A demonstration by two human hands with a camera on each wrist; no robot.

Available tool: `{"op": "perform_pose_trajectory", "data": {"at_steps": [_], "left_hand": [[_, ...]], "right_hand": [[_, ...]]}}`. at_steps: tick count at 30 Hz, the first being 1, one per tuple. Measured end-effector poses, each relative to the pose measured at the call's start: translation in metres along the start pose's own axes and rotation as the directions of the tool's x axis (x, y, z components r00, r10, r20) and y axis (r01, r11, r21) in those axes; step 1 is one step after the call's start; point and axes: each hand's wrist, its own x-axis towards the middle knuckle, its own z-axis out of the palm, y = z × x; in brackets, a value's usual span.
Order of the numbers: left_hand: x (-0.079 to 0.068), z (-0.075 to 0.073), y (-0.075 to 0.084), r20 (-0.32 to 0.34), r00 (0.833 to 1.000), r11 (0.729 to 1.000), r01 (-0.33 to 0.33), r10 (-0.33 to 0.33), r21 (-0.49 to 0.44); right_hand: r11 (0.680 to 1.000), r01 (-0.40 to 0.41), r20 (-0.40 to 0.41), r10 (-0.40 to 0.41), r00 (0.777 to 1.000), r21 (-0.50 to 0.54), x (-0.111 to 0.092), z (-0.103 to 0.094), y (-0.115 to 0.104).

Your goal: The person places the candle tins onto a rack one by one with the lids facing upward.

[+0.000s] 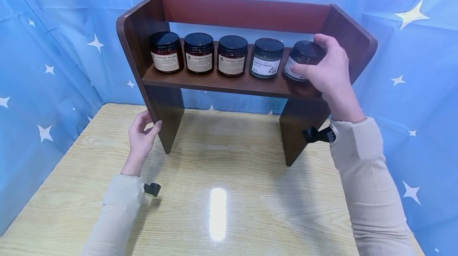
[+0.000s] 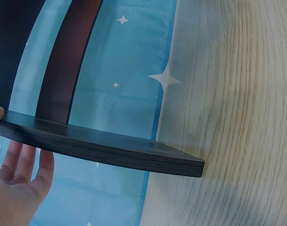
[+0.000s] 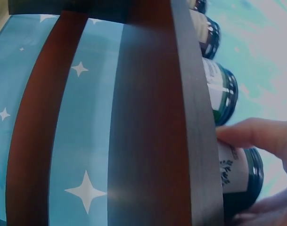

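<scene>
A dark brown wooden shelf (image 1: 222,84) stands on the table with a row of black-lidded candle jars on its board. My right hand (image 1: 330,67) grips the rightmost scented candle jar (image 1: 295,69), thumb across its front label and fingers behind the lid. In the right wrist view, this green jar (image 3: 235,169) sits at the board's front edge, with my thumb on its side. Low on the shelf's left side panel (image 2: 101,143), my left hand (image 1: 142,134) pinches the front edge, the thumb on the inner face and fingers outside.
Left of the held jar stands another green candle jar (image 1: 266,59), then three brown jars labelled Aroma (image 1: 231,57). The shelf's right side panel (image 1: 352,45) rises close beside my right hand. A blue star-patterned curtain (image 1: 411,101) hangs behind the pale wooden table (image 1: 229,160).
</scene>
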Motion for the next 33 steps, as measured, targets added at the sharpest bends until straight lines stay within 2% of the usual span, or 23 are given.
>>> {"op": "perform_pose_trajectory", "data": {"at_steps": [12, 16, 21, 24, 28, 31, 33], "left_hand": [[0.000, 0.000, -0.003, -0.013, 1.000, 1.000, 0.003, -0.003, -0.021], [0.000, -0.001, -0.003, -0.014, 1.000, 1.000, 0.003, -0.003, -0.020], [0.001, -0.001, -0.003, -0.010, 1.000, 1.000, 0.005, -0.005, -0.013], [0.000, -0.001, -0.002, -0.009, 1.000, 1.000, 0.012, -0.013, -0.002], [-0.002, -0.002, -0.002, -0.011, 1.000, 1.000, 0.019, -0.019, 0.019], [-0.003, -0.002, -0.005, -0.051, 0.999, 0.999, 0.019, -0.018, 0.029], [-0.004, -0.001, -0.006, -0.119, 0.993, 1.000, 0.007, -0.005, 0.016]], "right_hand": [[0.999, 0.029, 0.194, -0.035, 0.980, 0.038, 0.010, -0.013, 0.004], [0.999, 0.030, 0.215, -0.038, 0.976, 0.044, 0.011, -0.015, 0.005], [0.997, 0.036, 0.199, -0.049, 0.979, 0.068, 0.009, -0.013, 0.007], [0.994, 0.050, 0.158, -0.064, 0.985, 0.094, 0.004, -0.010, 0.011], [0.979, 0.127, 0.013, -0.131, 0.991, 0.159, -0.012, -0.003, 0.016], [0.954, 0.246, -0.124, -0.227, 0.966, 0.171, -0.028, 0.006, 0.020], [0.928, 0.330, -0.201, -0.294, 0.934, 0.172, -0.040, 0.013, 0.022]]}}
